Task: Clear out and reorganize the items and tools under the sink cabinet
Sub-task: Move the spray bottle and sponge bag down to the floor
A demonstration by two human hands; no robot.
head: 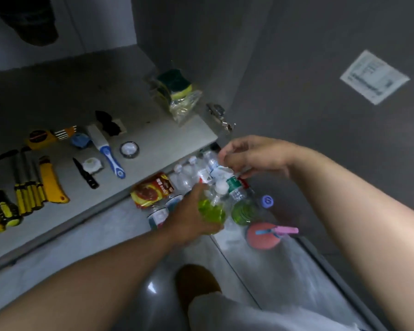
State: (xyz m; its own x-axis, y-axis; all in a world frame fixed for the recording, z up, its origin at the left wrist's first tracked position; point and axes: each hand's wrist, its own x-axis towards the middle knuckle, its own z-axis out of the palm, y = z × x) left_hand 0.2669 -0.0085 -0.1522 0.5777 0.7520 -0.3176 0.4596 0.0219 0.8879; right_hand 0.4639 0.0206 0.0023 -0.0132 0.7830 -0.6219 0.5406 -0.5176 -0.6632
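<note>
One green bottle [212, 211] — cap end pointing away — gripped by left hand [189, 220].

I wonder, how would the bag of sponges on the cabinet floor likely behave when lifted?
The bag of sponges probably feels light for its bulk, as it seems to hold only sponges. Its crinkled clear plastic looks floppy and may sag. Standing tall, it might tip if pushed.
</note>
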